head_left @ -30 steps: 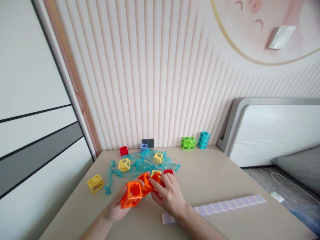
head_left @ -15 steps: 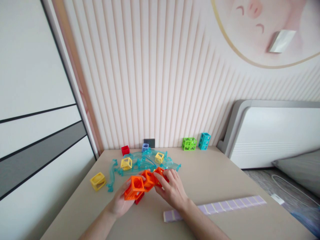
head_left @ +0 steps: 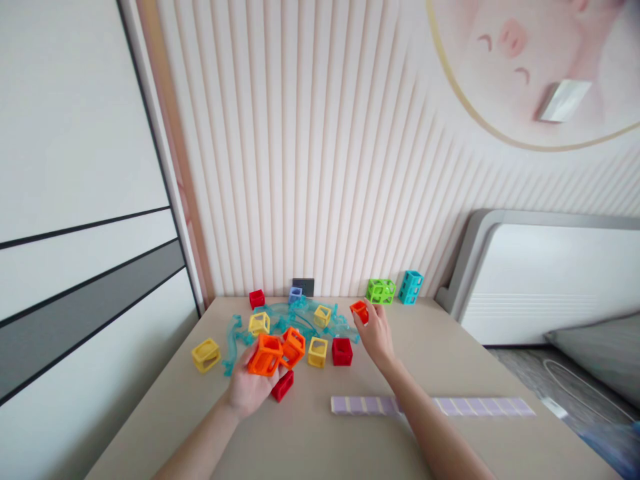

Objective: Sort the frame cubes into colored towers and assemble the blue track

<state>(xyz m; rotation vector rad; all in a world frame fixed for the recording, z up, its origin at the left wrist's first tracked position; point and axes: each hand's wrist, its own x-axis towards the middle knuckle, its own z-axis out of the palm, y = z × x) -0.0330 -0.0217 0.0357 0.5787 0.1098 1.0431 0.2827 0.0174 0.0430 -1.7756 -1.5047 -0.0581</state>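
Observation:
Two orange cube blocks [head_left: 265, 355] with open frames sit in my left hand [head_left: 253, 387], its fingers curled around them above the table. Farther off, my right hand [head_left: 377, 337] pinches a single orange-red cube block [head_left: 359, 311] between thumb and fingers. Below my left hand lies a red cube block [head_left: 283, 386]. Between the hands stand a yellow cube block [head_left: 318, 352] and a dark red one [head_left: 343, 352]. Behind them spreads a pile of clear teal track pieces [head_left: 280, 317].
At the wall stand a green block stack [head_left: 381, 291] and a blue stack [head_left: 411, 287]. More yellow blocks [head_left: 206, 355] lie to the left. A purple segmented strip [head_left: 480, 406] runs under my right forearm across the table [head_left: 300, 443].
My right hand has drawn away from the left with one orange-red block, moving right and toward the wall. Two orange blocks stay in my left hand.

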